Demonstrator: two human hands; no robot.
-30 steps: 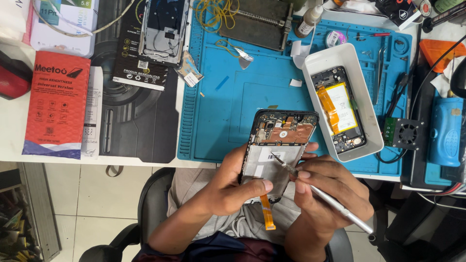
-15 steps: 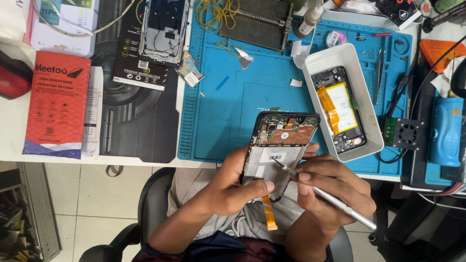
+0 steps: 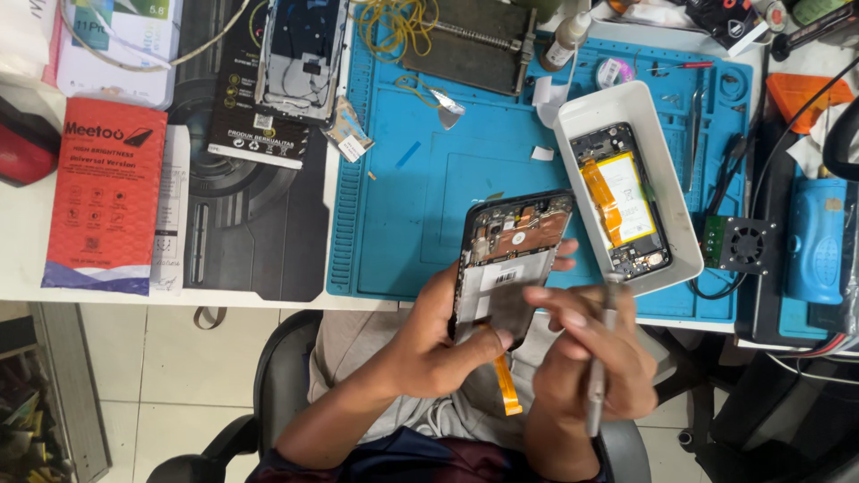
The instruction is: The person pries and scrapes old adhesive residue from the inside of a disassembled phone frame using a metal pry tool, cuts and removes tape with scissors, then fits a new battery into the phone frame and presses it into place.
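My left hand (image 3: pixel 434 344) grips an opened phone frame (image 3: pixel 514 259) from its left side, thumb across the lower part; its circuit board shows at the top. An orange flex cable (image 3: pixel 506 385) hangs from the frame's bottom. My right hand (image 3: pixel 595 353) holds a slim metal tool (image 3: pixel 598 376), its fingers resting against the frame's lower right edge. Both hands hover over the near edge of the blue work mat (image 3: pixel 420 179), above my lap.
A white tray (image 3: pixel 667 215) to the right holds another opened phone with a yellow battery (image 3: pixel 624 199). A red box (image 3: pixel 106 192) lies at left. A disassembled phone (image 3: pixel 300 54) rests on a black mat. A small fan (image 3: pixel 741 243) and blue device (image 3: pixel 816 240) stand at right.
My right hand has swung the metal tool from a low slant toward the right to nearly upright. The phone frame stays in my left hand.
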